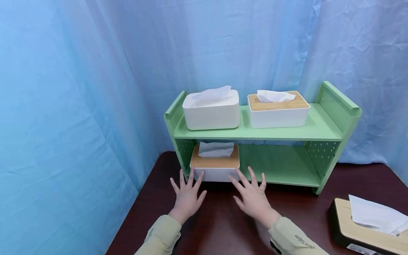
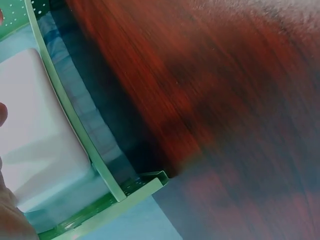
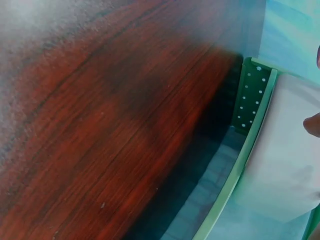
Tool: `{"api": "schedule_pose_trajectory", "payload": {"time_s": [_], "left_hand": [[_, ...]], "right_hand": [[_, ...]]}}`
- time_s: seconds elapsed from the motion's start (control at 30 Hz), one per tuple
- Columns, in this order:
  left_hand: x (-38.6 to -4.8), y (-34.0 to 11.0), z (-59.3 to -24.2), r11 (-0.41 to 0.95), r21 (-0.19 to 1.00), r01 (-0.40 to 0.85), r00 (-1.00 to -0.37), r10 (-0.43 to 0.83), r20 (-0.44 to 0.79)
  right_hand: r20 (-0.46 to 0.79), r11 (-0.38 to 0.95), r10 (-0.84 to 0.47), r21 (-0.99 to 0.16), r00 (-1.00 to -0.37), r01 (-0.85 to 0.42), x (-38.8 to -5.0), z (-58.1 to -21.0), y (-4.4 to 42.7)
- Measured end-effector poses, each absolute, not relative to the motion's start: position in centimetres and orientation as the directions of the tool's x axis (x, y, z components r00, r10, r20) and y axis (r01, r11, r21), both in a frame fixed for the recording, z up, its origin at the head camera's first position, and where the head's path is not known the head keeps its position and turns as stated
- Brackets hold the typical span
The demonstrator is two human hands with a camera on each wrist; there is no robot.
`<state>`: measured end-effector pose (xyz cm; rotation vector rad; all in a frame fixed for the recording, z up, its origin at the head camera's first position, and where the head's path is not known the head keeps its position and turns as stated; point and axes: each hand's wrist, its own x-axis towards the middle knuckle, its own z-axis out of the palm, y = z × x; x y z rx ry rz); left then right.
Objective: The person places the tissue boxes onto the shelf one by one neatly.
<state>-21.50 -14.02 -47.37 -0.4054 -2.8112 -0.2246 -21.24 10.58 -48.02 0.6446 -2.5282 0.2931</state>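
Note:
On the lower shelf at the left stands a white tissue box (image 1: 215, 174) with a wooden lid and a tissue poking out. My left hand (image 1: 187, 199), fingers spread, is at the front left of this box. My right hand (image 1: 254, 200), also with spread fingers, is at its front right. Whether any fingertip touches the box cannot be told. The left wrist view shows the box's white side (image 2: 35, 125) with parts of fingers at the edge; the right wrist view shows its white side (image 3: 280, 150) and a fingertip (image 3: 314, 125).
A green two-tier rack (image 1: 280, 166) stands on the dark wooden table (image 1: 220, 219). Its top shelf holds an all-white tissue box (image 1: 211, 117) and a wooden-lidded one (image 1: 278, 117). A black tissue box (image 1: 342, 219) lies at right. Blue curtains (image 1: 79, 106) hang behind and left.

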Motion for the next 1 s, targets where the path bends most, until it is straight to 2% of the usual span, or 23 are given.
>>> {"api": "schedule_pose_trajectory", "payload": {"time_s": [0.37, 0.6, 1.0], "left_hand": [[-23.4, -14.1, -46.9, 0.95, 0.094, 0.297, -0.922, 0.26, 0.286], [-24.6, -13.9, -46.4, 0.961, 0.041, 0.272, -0.933, 0.253, 0.256], [-26.3, -13.5, -46.3, 0.967, 0.054, 0.251, -0.94, 0.23, 0.251]], "right_hand": [[0.465, 0.882, -0.38, -0.079, -0.8, -0.465, -22.8, -47.6, 10.1], [0.421, 0.893, -0.373, -0.08, -0.827, -0.443, -24.0, -47.6, 10.0], [0.419, 0.9, -0.371, -0.057, -0.829, -0.432, -25.6, -47.3, 9.7]]}}
